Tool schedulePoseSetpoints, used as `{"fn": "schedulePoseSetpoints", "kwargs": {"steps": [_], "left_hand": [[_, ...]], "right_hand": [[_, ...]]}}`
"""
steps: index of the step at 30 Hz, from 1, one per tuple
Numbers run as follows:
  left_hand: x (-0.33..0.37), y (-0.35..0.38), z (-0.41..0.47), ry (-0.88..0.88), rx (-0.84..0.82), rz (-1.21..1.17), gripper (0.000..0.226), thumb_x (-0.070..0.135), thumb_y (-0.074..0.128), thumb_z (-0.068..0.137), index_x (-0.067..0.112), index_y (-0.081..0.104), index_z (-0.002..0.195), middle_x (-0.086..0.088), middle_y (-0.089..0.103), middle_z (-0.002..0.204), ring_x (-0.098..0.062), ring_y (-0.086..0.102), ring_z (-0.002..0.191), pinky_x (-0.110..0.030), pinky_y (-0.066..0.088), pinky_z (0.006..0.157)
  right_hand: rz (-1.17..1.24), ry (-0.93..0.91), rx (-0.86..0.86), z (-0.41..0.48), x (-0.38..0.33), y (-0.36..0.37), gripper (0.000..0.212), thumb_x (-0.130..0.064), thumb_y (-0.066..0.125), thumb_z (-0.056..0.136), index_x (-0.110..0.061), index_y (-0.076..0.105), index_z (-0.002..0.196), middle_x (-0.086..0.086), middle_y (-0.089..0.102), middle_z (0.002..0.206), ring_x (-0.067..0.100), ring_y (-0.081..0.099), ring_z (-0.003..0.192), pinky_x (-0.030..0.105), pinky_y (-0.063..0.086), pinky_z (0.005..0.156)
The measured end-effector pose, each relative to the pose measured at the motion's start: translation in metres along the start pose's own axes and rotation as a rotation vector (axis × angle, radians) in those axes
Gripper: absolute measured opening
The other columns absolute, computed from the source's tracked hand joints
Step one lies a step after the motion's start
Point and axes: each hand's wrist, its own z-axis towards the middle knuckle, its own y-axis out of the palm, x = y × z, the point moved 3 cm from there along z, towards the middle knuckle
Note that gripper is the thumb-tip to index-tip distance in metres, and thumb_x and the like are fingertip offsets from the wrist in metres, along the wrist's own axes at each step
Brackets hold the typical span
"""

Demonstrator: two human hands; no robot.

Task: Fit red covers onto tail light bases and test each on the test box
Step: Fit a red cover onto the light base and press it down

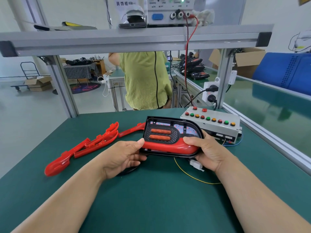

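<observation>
I hold a black tail light base above the green table, tilted toward me. It has two orange bars in a honeycomb panel and a red cover sitting along its lower edge. My left hand grips the left end, thumb on the red cover. My right hand grips the right end, thumb on the cover's rounded tip. A white connector and yellow wire hang below the base. The grey test box with coloured buttons stands just behind, to the right.
Several loose red covers lie on the green mat to the left. A power supply sits on the aluminium shelf overhead, with a red lead running down. A person in a green shirt stands beyond the table. A blue crate is at right.
</observation>
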Motion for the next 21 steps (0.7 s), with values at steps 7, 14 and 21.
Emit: {"fn": "schedulePoseSetpoints", "kwargs": {"steps": [7,14,21], "left_hand": [[-0.001,0.0011,0.0017,0.018,-0.02,-0.03,0.056,0.049,0.068,0.07,0.007,0.072,0.108,-0.007,0.073,0.097,-0.012,0.066,0.074,-0.017,0.054,0.06],[-0.0031,-0.0007,0.0032,0.02,-0.046,-0.016,0.049,0.043,0.065,0.077,0.006,0.072,0.108,-0.005,0.073,0.096,-0.012,0.066,0.072,-0.017,0.054,0.061],[-0.0054,-0.0014,0.0061,0.03,-0.019,-0.009,0.046,0.045,0.071,0.071,0.009,0.077,0.098,-0.005,0.075,0.098,-0.012,0.067,0.072,-0.018,0.055,0.061]], "right_hand": [[-0.012,0.017,-0.005,-0.0013,0.0016,0.0033,0.052,0.004,0.072,0.063,-0.012,0.065,0.112,0.015,0.074,0.104,0.028,0.073,0.084,0.04,0.061,0.068],[-0.012,0.023,-0.011,-0.0014,0.0025,0.0047,0.05,0.004,0.072,0.065,-0.012,0.066,0.111,0.018,0.072,0.111,0.029,0.072,0.089,0.041,0.061,0.074],[0.011,0.039,-0.027,-0.0076,-0.0003,0.0098,0.045,0.004,0.068,0.069,-0.009,0.063,0.112,0.02,0.069,0.108,0.025,0.072,0.069,0.026,0.053,0.043]]}}
